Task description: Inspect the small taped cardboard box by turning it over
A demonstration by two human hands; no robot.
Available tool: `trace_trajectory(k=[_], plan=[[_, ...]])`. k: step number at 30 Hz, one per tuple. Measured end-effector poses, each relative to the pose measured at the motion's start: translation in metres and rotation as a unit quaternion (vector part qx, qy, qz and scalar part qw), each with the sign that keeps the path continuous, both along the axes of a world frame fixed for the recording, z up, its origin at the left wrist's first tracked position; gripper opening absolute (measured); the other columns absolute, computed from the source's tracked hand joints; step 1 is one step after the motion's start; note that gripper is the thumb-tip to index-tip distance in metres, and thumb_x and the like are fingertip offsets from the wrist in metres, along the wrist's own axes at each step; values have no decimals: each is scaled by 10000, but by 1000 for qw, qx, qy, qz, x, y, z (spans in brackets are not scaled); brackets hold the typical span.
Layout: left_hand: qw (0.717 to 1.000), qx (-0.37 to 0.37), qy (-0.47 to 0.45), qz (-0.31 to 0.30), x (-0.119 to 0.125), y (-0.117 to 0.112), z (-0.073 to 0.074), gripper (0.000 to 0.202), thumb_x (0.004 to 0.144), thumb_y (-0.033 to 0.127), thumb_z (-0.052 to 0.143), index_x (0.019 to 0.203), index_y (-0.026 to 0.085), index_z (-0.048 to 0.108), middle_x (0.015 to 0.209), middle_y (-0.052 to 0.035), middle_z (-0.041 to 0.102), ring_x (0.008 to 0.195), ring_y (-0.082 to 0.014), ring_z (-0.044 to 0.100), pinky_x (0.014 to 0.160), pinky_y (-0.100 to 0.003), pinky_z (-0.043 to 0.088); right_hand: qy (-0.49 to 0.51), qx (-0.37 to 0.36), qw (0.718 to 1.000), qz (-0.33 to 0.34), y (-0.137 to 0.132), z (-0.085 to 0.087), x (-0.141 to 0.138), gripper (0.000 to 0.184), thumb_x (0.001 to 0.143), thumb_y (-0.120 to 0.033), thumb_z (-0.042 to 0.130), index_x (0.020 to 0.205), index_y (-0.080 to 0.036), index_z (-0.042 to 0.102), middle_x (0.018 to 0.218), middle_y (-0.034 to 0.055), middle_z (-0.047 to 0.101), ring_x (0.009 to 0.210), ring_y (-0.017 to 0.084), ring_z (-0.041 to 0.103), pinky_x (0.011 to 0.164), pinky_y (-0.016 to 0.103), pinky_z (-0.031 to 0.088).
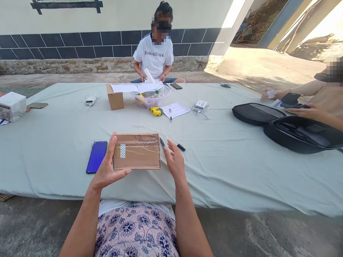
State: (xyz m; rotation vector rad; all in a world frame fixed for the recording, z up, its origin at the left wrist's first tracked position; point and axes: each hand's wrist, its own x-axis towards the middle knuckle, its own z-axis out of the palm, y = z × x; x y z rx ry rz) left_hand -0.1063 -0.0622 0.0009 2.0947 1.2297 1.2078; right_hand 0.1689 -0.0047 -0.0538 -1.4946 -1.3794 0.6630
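Note:
In front of me is a flat brown cardboard piece (139,157) with black scribbled lines along its far edge and a small patterned sticker (122,150). My left hand (108,167) grips its left side, the thumb over the near edge and the fingers along the left edge. Just off the right edge, my right hand (174,159) is open, palm turned inward, fingers apart. A dark pen (162,142) lies between that hand and the cardboard; whether a finger touches it I cannot tell. Beyond the right fingers lies a black pen cap (181,147).
A phone with a blue screen (97,157) lies left of the cardboard. Farther off are a yellow tape measure (156,111), paper (177,110), a plastic basket (140,102) and a small carton (115,100). An open black case (302,137) lies right. A person (155,53) sits opposite.

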Motion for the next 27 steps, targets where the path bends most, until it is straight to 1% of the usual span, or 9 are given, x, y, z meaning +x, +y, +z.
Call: trace_trajectory(k=[2, 4, 7, 11, 20, 22, 24, 26, 27], plan=[[1000, -21, -6, 19, 0, 0, 0, 1113, 852, 442, 780, 1658, 418, 14, 1774, -76, 42, 1616, -375, 103, 1272, -587, 233, 97, 29, 991, 88, -11, 14, -1, 660, 988, -592, 464, 1546, -240, 451, 1520, 166, 569, 1336, 290, 603, 1045, 475, 534], [998, -46, -16, 39, 2, 0, 0, 1087, 873, 436, 752, 1665, 384, 9, 1769, -97, 75, 1608, -370, 164, 1263, -555, 281, 173, 41, 967, 183, -23, 28, -4, 740, 961, -634, 539, 1600, -310, 357, 1611, 136, 476, 1434, 301, 524, 1090, 486, 514], [996, -65, -27, 53, 6, 0, -2, 1067, 882, 422, 737, 1668, 358, 17, 1765, -107, 99, 1602, -357, 196, 1270, -529, 277, 158, 27, 960, 228, -35, 43, -16, 874, 907, -592, 677, 1636, -383, 243, 1704, 75, 330, 1544, 314, 369, 1156, 512, 462], [994, -62, -53, 72, 9, 3, -8, 1016, 891, 427, 729, 1666, 348, 77, 1763, -101, 123, 1614, -330, 162, 1293, -517, 209, 131, 14, 967, 217, -37, 46, -32, 900, 914, -530, 676, 1651, -389, 179, 1728, 61, 262, 1543, 335, 354, 1132, 551, 486], [971, -104, -180, 119, -1, 5, -17, 971, 862, 457, 750, 1644, 283, 201, 1596, -160, 477, 1466, -292, 485, 1174, -437, 429, 201, 4, 972, 123, -27, 28, -49, 938, 854, -537, 718, 1634, -296, 255, 1655, 154, 388, 1521, 360, 390, 1088, 556, 519], [960, -80, -188, 191, -17, 5, -14, 848, 910, 475, 673, 1619, 242, 271, 1501, -161, 576, 1402, -277, 553, 1127, -408, 468, 223, 3, 970, 99, -25, 24, -52, 924, 846, -544, 712, 1618, -270, 286, 1643, 172, 392, 1513, 359, 401, 1101, 558, 506], [930, -83, -148, 325, -39, 5, -11, 704, 980, 477, 522, 1592, 194, 319, 1403, -160, 645, 1299, -256, 629, 1073, -387, 501, 241, 11, 967, 85, -24, 20, -55, 904, 835, -539, 713, 1596, -251, 319, 1628, 179, 405, 1498, 349, 424, 1125, 548, 490], [868, -154, 3, 473, -61, 6, -10, 613, 1014, 424, 382, 1561, 147, 370, 1382, -170, 655, 1258, -264, 641, 1058, -410, 500, 259, 27, 962, 81, -22, 17, -59, 862, 840, -522, 705, 1575, -248, 347, 1609, 169, 432, 1483, 332, 448, 1152, 537, 471], [839, -180, 45, 511, -69, 6, -11, 609, 1000, 408, 389, 1523, 99, 430, 1395, -214, 635, 1291, -321, 608, 1080, -480, 471, 266, 35, 960, 80, -21, 15, -60, 840, 844, -512, 702, 1567, -252, 359, 1602, 160, 445, 1476, 324, 459, 1165, 534, 459]])
